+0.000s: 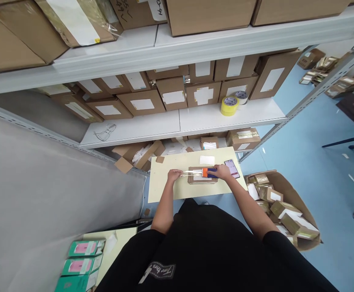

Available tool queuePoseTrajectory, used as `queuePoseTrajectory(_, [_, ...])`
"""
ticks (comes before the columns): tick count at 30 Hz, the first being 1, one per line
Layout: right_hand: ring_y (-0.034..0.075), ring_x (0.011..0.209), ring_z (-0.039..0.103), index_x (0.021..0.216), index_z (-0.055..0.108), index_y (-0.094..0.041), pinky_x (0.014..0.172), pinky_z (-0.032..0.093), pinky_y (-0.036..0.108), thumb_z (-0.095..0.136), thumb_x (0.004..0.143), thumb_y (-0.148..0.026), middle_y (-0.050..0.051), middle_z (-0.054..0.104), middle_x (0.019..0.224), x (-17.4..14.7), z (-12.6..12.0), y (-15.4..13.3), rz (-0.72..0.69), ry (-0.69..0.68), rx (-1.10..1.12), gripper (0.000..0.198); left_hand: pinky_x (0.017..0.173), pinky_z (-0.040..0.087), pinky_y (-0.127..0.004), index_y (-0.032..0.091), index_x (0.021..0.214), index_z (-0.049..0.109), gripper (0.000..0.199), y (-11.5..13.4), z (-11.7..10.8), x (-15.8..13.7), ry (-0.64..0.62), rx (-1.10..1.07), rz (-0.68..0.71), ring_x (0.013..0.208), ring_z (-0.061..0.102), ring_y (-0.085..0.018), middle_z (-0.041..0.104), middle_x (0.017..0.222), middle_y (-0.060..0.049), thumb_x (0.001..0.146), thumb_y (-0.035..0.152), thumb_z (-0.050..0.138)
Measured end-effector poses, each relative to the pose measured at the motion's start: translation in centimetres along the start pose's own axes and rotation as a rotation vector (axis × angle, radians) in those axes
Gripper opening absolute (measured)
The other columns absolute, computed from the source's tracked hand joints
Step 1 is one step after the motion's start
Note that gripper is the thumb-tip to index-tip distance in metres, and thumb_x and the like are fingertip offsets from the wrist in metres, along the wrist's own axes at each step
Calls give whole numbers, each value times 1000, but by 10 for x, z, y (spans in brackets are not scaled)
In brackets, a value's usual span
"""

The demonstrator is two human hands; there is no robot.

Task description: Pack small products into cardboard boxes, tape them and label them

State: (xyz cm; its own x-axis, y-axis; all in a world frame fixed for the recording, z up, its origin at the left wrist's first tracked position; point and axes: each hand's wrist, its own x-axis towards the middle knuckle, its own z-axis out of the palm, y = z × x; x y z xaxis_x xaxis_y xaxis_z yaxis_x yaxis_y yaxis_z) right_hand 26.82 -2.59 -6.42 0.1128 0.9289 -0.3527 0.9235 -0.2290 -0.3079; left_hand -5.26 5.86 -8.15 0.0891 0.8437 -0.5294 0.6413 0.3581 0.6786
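Cardboard box (201,181), lying flat near the middle of the pale desk (161,190) directly before you, with a white label on its upper face. Above it, your right hand (222,172) is clamped around the dark blue handle of a tape dispenser (208,173), whose orange head lies over the box. A clear tape strip (187,173) runs from the dispenser, past the box's left end, to your left hand (174,175), whose fingers are pinched on its free end. Your two hands are thus apart, one on either side of the box.

Elsewhere on the desk, a lit phone (232,168) lies just beside your right hand, a white slip (207,159) beyond the box, and a brown cardboard scrap (160,159) near the far left corner. Behind the desk, the middle shelf (152,129) bears labelled cartons (142,104), eyeglasses (105,132) at left, and a yellow tape roll (229,106) at right. To your right, on the blue floor (311,162), a large open carton (297,188) contains taped parcels (286,211).
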Motion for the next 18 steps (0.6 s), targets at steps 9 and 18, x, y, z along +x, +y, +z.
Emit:
queuePoseTrajectory(9, [32,99,73,101,81,-18,78,48,33,55,85,-88,19,79,103,13,-3,-17,3,-74,-79,77,75,58,-28,13,84,80,15,-35,16,39,-50,-103,-121,78,72,-18,79,76,-8,76,25,82])
queuePoseTrajectory(18, [33,99,74,104,81,-17,81,50,35,57,84,-88,20,79,103,13,2,-22,29,-78,-94,77,74,58,-31,16,97,79,33,-48,51,48,-132,-84,-139,82,73,-21,79,91,-10,73,39,83])
